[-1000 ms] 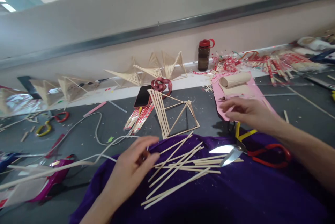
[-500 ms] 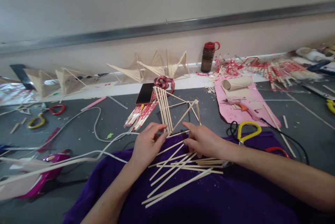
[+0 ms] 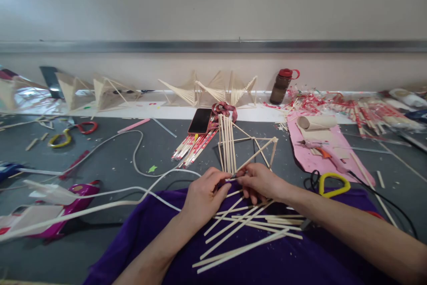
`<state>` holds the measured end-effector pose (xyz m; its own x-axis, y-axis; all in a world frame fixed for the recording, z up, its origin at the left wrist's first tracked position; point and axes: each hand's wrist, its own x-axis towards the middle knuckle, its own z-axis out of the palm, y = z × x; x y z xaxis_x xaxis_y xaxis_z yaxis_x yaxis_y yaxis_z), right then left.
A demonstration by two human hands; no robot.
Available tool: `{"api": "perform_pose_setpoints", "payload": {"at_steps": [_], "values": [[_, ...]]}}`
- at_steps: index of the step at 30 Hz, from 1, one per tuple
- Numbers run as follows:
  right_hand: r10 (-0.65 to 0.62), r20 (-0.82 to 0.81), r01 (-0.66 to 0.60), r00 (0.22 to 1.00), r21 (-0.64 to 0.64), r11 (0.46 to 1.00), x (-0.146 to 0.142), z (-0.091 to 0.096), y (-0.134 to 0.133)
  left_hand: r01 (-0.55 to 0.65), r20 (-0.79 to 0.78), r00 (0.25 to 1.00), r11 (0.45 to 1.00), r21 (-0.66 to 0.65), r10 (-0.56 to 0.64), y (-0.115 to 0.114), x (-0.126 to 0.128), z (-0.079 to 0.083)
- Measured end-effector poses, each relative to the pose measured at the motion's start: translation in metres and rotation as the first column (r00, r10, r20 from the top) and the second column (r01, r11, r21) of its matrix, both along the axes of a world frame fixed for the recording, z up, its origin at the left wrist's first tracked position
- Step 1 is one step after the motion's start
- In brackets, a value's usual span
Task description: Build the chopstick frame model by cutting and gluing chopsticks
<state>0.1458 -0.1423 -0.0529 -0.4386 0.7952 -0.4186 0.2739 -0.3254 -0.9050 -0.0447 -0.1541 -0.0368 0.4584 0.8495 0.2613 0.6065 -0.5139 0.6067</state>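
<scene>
A frame built of thin wooden sticks (image 3: 245, 145) stands on the grey table (image 3: 133, 151) in front of me. My left hand (image 3: 205, 196) pinches its near bottom corner with fingers closed. My right hand (image 3: 258, 181) grips the same bottom edge from the right, fingers curled on the sticks. Several loose wooden sticks (image 3: 247, 231) lie crossed on the purple cloth (image 3: 287, 258) just below both hands.
A phone (image 3: 200, 120) and wrapped chopsticks (image 3: 191, 147) lie behind the frame. Finished stick models (image 3: 213, 91) and a bottle (image 3: 281, 86) line the wall. A pink mat (image 3: 325, 154) with a paper roll, yellow-handled scissors (image 3: 333, 183), white cables (image 3: 133, 165) and a pink tool (image 3: 66, 205) surround me.
My right hand came in from the pink mat and my left hand moved up off the loose sticks; both now hold the stick frame's near edge. The view has levelled out.
</scene>
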Motion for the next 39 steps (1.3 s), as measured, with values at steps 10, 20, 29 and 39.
{"api": "perform_pose_setpoints", "payload": {"at_steps": [10,20,29,39], "values": [[0.052,-0.042,-0.051,0.998,0.024,0.998,0.019,0.038,-0.048,0.269,0.210,0.949,0.951,-0.152,-0.235,-0.022,0.005,0.013],[0.056,-0.131,0.009,0.990,0.455,0.891,0.067,0.100,-0.093,0.538,0.215,0.841,0.808,-0.240,-0.496,-0.029,0.005,0.026],[-0.460,-0.025,0.326,0.888,0.740,0.588,0.118,0.101,-0.055,0.102,0.137,0.988,0.957,-0.272,-0.067,-0.012,0.002,0.017],[-0.287,0.797,-0.426,0.532,0.545,0.723,0.119,0.017,0.008,-0.216,-0.368,0.901,0.973,0.082,0.231,0.032,-0.010,-0.010]]}}
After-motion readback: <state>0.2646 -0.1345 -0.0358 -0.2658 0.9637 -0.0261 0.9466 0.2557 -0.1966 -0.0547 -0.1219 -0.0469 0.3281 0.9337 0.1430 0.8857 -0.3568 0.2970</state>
